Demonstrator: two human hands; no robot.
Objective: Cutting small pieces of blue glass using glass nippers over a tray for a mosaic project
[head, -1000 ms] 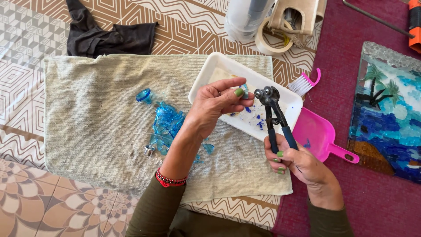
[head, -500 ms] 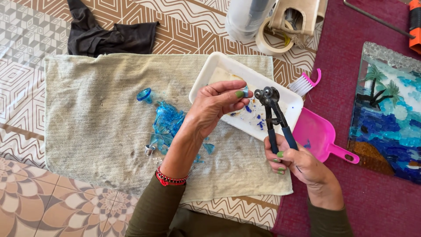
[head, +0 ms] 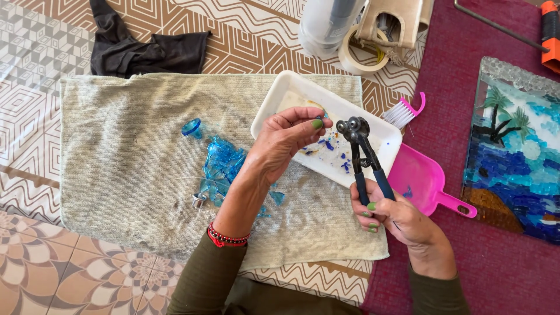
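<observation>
A pair of blue-handled nippers (head: 364, 160) is gripped by the closed right hand (head: 396, 219), its wheeled head raised over the white tray (head: 274, 108), which is set at 1 o'clock on the beige towel (head: 116, 134). The left hand (head: 283, 143) is held over the tray with fingertips pinched narrow, though whether a piece is held between them cannot be told. Blue glass shards (head: 221, 166) are scattered on the towel at 9 o'clock of the left hand, and a pink dustpan (head: 423, 184) is seen at 3 o'clock of the nippers.
</observation>
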